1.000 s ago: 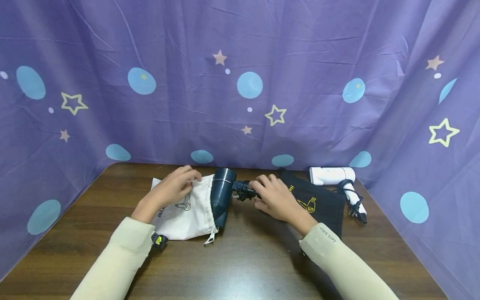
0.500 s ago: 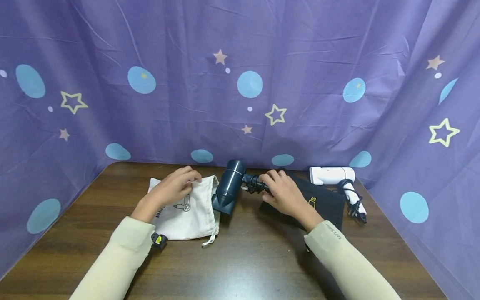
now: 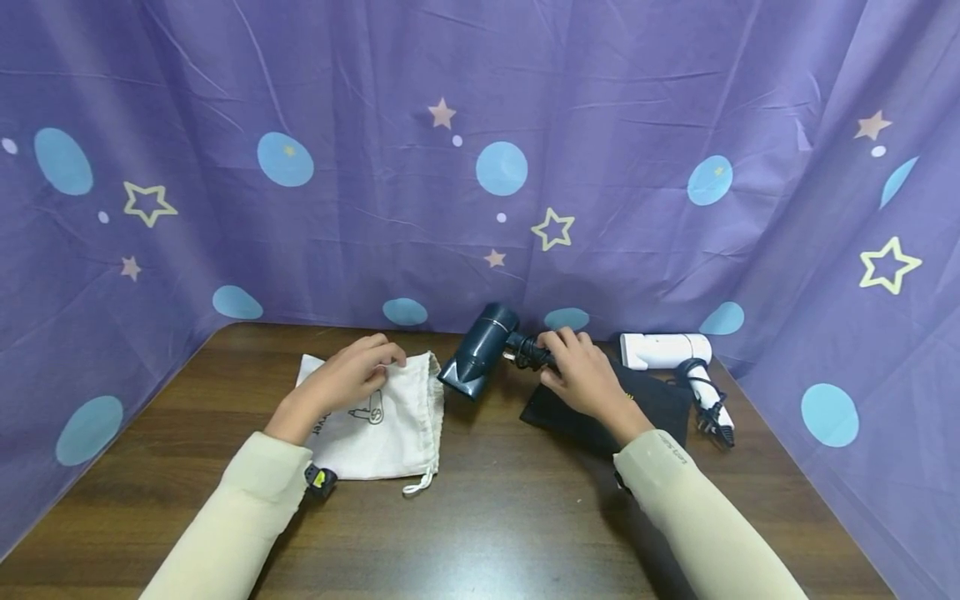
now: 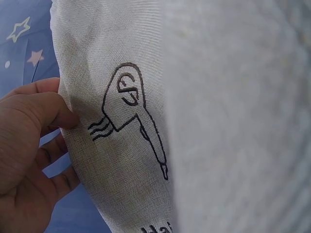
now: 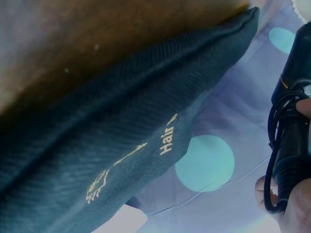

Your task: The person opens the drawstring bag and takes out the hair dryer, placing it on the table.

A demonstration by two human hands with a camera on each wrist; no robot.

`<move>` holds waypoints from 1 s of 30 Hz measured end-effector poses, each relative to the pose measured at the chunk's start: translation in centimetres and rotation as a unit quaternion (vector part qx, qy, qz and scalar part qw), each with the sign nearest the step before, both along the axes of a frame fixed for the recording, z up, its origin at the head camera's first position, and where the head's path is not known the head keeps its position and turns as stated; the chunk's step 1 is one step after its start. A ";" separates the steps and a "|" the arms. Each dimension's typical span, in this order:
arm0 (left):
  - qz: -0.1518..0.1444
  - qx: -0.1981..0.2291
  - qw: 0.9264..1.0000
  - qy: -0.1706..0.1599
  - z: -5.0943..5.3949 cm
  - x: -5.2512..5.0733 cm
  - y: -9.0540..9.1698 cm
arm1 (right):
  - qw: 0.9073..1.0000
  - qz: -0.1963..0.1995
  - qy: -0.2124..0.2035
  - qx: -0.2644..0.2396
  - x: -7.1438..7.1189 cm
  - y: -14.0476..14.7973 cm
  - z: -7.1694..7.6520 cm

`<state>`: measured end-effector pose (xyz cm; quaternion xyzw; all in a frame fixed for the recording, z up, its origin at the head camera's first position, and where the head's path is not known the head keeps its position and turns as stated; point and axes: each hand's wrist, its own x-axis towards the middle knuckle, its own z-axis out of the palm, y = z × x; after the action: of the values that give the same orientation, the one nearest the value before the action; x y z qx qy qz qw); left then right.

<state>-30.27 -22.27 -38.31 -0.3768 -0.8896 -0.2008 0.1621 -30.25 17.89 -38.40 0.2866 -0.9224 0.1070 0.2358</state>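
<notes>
In the head view my right hand (image 3: 588,383) grips the cord-wrapped handle of a dark blue hair dryer (image 3: 481,348). The dryer is tilted, its nozzle close to the mouth of a white drawstring bag (image 3: 405,429) but outside it. My left hand (image 3: 339,387) pinches that bag. In the left wrist view the thumb lies on the front of the cloth at its edge, other fingers behind, near an embroidered dryer picture (image 4: 129,94). The right wrist view has the hair dryer's black handle (image 5: 294,136) at its right edge, with fingers (image 5: 296,206) around it.
A black cloth bag (image 3: 660,408) with yellow print lies partly under my right forearm. Beyond it, at the back right, rests a white hair dryer (image 3: 663,351) with its black cord wrapped. A purple curtain (image 3: 480,250) stands behind the wooden table (image 3: 480,533).
The dark blue hair dryer has come out of the white bag, moving right and up with my right hand, and its body has tilted. My left hand has stayed put on the bag.
</notes>
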 end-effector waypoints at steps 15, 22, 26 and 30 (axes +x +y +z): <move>-0.013 -0.009 1.000 -0.013 -0.3 0.0 0.7 | 0.995 -0.082 -0.052 -0.027 -1.4 -2.5 0.0; -0.027 -0.011 1.000 -0.004 -0.4 0.1 1.0 | 0.987 -0.123 -0.092 -0.041 -1.0 -4.7 0.0; -0.032 -0.014 0.999 0.004 -0.5 0.1 1.1 | 0.983 -0.147 -0.093 -0.050 -0.8 -6.0 0.0; -0.032 -0.018 0.999 -0.008 -0.6 0.2 1.2 | 0.978 -0.173 -0.097 -0.063 -0.6 -7.4 -0.1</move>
<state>-30.03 -21.06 -38.88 -0.4067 -0.8818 -0.1923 0.1417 -30.90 10.51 -38.50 0.0956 -0.9679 0.1500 0.1777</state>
